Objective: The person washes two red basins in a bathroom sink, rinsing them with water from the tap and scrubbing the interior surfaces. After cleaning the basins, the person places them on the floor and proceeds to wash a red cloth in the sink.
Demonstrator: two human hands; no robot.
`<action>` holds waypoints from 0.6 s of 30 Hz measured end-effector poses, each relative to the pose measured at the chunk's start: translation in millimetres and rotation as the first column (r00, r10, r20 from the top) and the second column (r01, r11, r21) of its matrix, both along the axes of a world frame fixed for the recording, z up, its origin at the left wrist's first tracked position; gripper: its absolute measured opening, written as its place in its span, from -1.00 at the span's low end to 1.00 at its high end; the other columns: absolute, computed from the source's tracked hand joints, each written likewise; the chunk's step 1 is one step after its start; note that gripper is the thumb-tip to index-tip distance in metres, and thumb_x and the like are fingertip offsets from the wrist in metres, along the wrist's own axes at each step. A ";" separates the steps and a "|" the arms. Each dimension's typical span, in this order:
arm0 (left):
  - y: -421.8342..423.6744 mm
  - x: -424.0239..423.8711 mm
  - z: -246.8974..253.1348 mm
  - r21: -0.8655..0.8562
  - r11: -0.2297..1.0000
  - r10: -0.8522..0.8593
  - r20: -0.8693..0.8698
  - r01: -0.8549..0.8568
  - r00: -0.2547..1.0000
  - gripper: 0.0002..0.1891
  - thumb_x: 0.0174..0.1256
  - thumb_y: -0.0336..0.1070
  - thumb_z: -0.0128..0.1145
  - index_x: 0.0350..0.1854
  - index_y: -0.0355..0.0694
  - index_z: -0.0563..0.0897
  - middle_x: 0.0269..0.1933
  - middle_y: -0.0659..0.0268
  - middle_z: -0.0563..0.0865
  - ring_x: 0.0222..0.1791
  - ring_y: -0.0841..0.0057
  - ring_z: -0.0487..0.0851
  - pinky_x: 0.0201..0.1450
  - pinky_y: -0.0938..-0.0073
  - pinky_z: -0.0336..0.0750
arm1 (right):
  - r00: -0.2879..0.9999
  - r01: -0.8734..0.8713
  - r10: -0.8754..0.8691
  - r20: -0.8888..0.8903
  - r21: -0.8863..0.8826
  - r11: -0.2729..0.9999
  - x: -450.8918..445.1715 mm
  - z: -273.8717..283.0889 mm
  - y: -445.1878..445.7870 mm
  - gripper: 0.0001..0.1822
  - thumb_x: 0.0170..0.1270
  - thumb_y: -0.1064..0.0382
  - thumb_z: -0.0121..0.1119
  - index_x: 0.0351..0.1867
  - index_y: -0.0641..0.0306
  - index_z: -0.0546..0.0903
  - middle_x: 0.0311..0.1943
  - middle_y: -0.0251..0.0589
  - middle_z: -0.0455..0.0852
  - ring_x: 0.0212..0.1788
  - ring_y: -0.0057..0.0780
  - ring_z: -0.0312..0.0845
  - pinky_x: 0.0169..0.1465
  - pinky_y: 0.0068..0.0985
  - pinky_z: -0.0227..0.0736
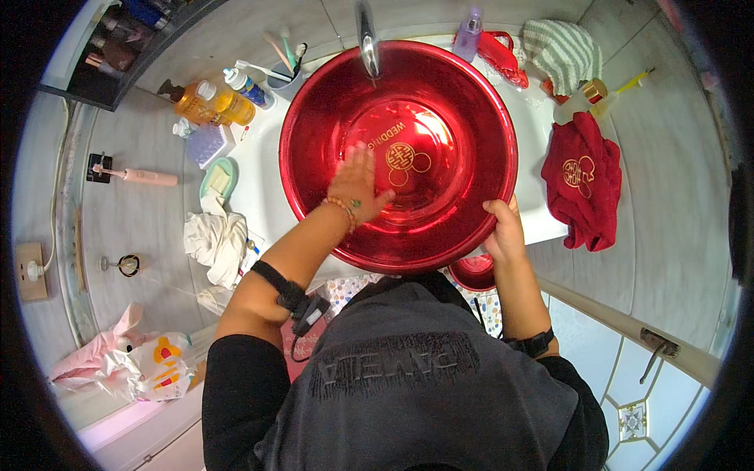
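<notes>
A large shiny red basin (318, 112) with gold print on its bottom rests over the white washbasin (265, 141), under the chrome tap (367, 44). Inside it, on the left, my left hand (356, 185) is held flat with the thumb spread from the fingers; whether the palm touches the red surface I cannot tell. My right hand (505, 226) grips the basin's near right rim, thumb on top and the other fingers mostly hidden beneath. No water stream shows at the tap.
Left on the counter stand a toothbrush cup (285, 82), pump bottles (200, 103) and a green soap dish (218, 179), with a white cloth (217, 244) nearer me. A dark red towel (580, 182) and a striped cloth (562, 53) lie right. Below is a smaller red basin (473, 272).
</notes>
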State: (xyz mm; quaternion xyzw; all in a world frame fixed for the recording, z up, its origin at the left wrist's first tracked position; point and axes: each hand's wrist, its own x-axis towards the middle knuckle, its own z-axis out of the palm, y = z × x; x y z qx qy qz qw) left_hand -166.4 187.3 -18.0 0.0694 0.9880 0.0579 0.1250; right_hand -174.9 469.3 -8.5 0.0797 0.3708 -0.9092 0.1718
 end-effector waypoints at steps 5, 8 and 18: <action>13.1 12.6 1.8 -0.018 0.961 -0.273 0.069 0.274 0.960 -0.14 0.32 0.15 0.01 0.47 -0.36 0.02 0.52 -0.01 0.01 0.54 0.13 -0.05 0.53 0.17 -0.11 | 0.999 -0.025 0.026 -0.022 0.027 0.999 1.4 4.1 3.5 -0.51 0.04 0.55 -0.03 0.09 0.28 0.52 0.02 -0.17 0.66 0.03 -0.34 0.58 0.19 -0.35 0.44; 12.2 -0.7 18.2 -0.092 0.995 -0.048 -0.043 0.044 0.998 -0.14 0.31 0.17 -0.01 0.48 -0.31 0.04 0.54 0.13 0.02 0.55 0.23 -0.06 0.53 0.17 -0.11 | 0.999 -0.021 0.024 -0.042 0.064 0.998 3.3 6.5 4.6 -0.51 0.04 0.56 -0.02 0.08 0.26 0.53 0.03 -0.19 0.65 0.04 -0.35 0.57 0.19 -0.36 0.43; -1.1 -24.1 16.8 -0.071 0.993 0.070 -0.244 -0.090 0.967 -0.11 0.29 0.25 -0.05 0.49 -0.30 0.04 0.53 0.09 0.03 0.54 0.21 -0.02 0.51 0.13 -0.08 | 0.993 -0.066 0.079 -0.089 0.146 0.987 2.9 14.8 7.3 -0.48 0.02 0.58 -0.02 0.10 0.25 0.53 0.02 -0.20 0.66 0.03 -0.36 0.57 0.19 -0.36 0.42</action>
